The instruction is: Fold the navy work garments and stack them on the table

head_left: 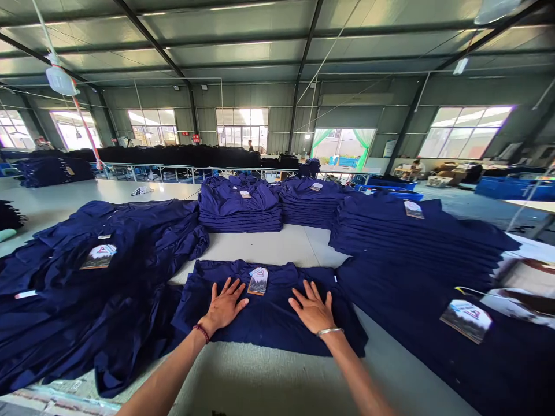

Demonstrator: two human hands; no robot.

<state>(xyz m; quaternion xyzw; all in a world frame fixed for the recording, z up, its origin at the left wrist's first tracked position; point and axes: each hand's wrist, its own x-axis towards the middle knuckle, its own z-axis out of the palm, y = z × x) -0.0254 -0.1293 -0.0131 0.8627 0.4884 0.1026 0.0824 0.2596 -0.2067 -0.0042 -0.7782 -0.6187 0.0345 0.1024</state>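
Observation:
My left hand point(224, 305) and my right hand point(312, 307) lie palm down with fingers spread on a folded navy garment point(264, 318), pressing on it either side of its paper hang tag point(258, 281). A beaded bracelet circles my left wrist, and a metal bangle circles my right. Neat stacks of navy shirts point(240, 205) stand beyond the hands. A large, looser navy pile point(99, 260) lies to the left, and a tall tagged stack point(416, 242) rises to the right. Another navy pile point(433, 335) reaches the table's front right.
All of this lies on a long pale work table point(260, 370). Behind it, a metal-framed table carries a long row of dark folded garments point(173, 156). Blue crates point(390, 188) stand at the back right, and a person point(250, 145) stands far off by the windows.

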